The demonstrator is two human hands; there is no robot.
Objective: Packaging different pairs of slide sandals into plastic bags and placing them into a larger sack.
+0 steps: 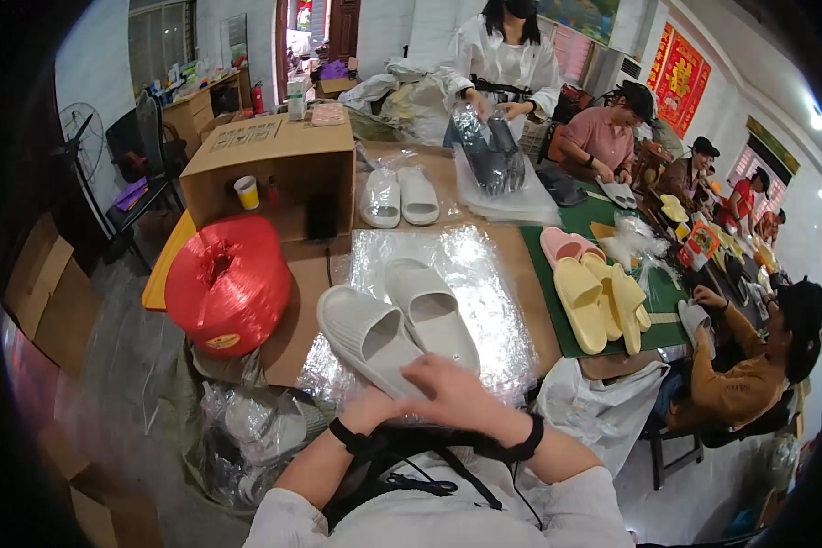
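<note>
Two light grey slippers lie side by side, toes pointing away from me, on a stack of clear plastic bags point(511, 301). The left slipper point(352, 320) has a ribbed strap and sits slightly tilted; the right slipper point(429, 306) rests beside it. My right hand point(461, 395) reaches across to the left slipper's heel, its fingers bent against that end. My left hand point(373, 409) is beside the same heel, close to the right hand. Motion smears its fingers, so their hold cannot be made out.
A red roll of plastic twine point(226, 288) and an open cardboard box point(269, 169) stand left. Bagged white slippers point(400, 196) lie beyond. Yellow slippers point(580, 306) rest on a green mat point(557, 342) at right. Across the table a person holds bagged dark slippers point(489, 151); others sit along the right.
</note>
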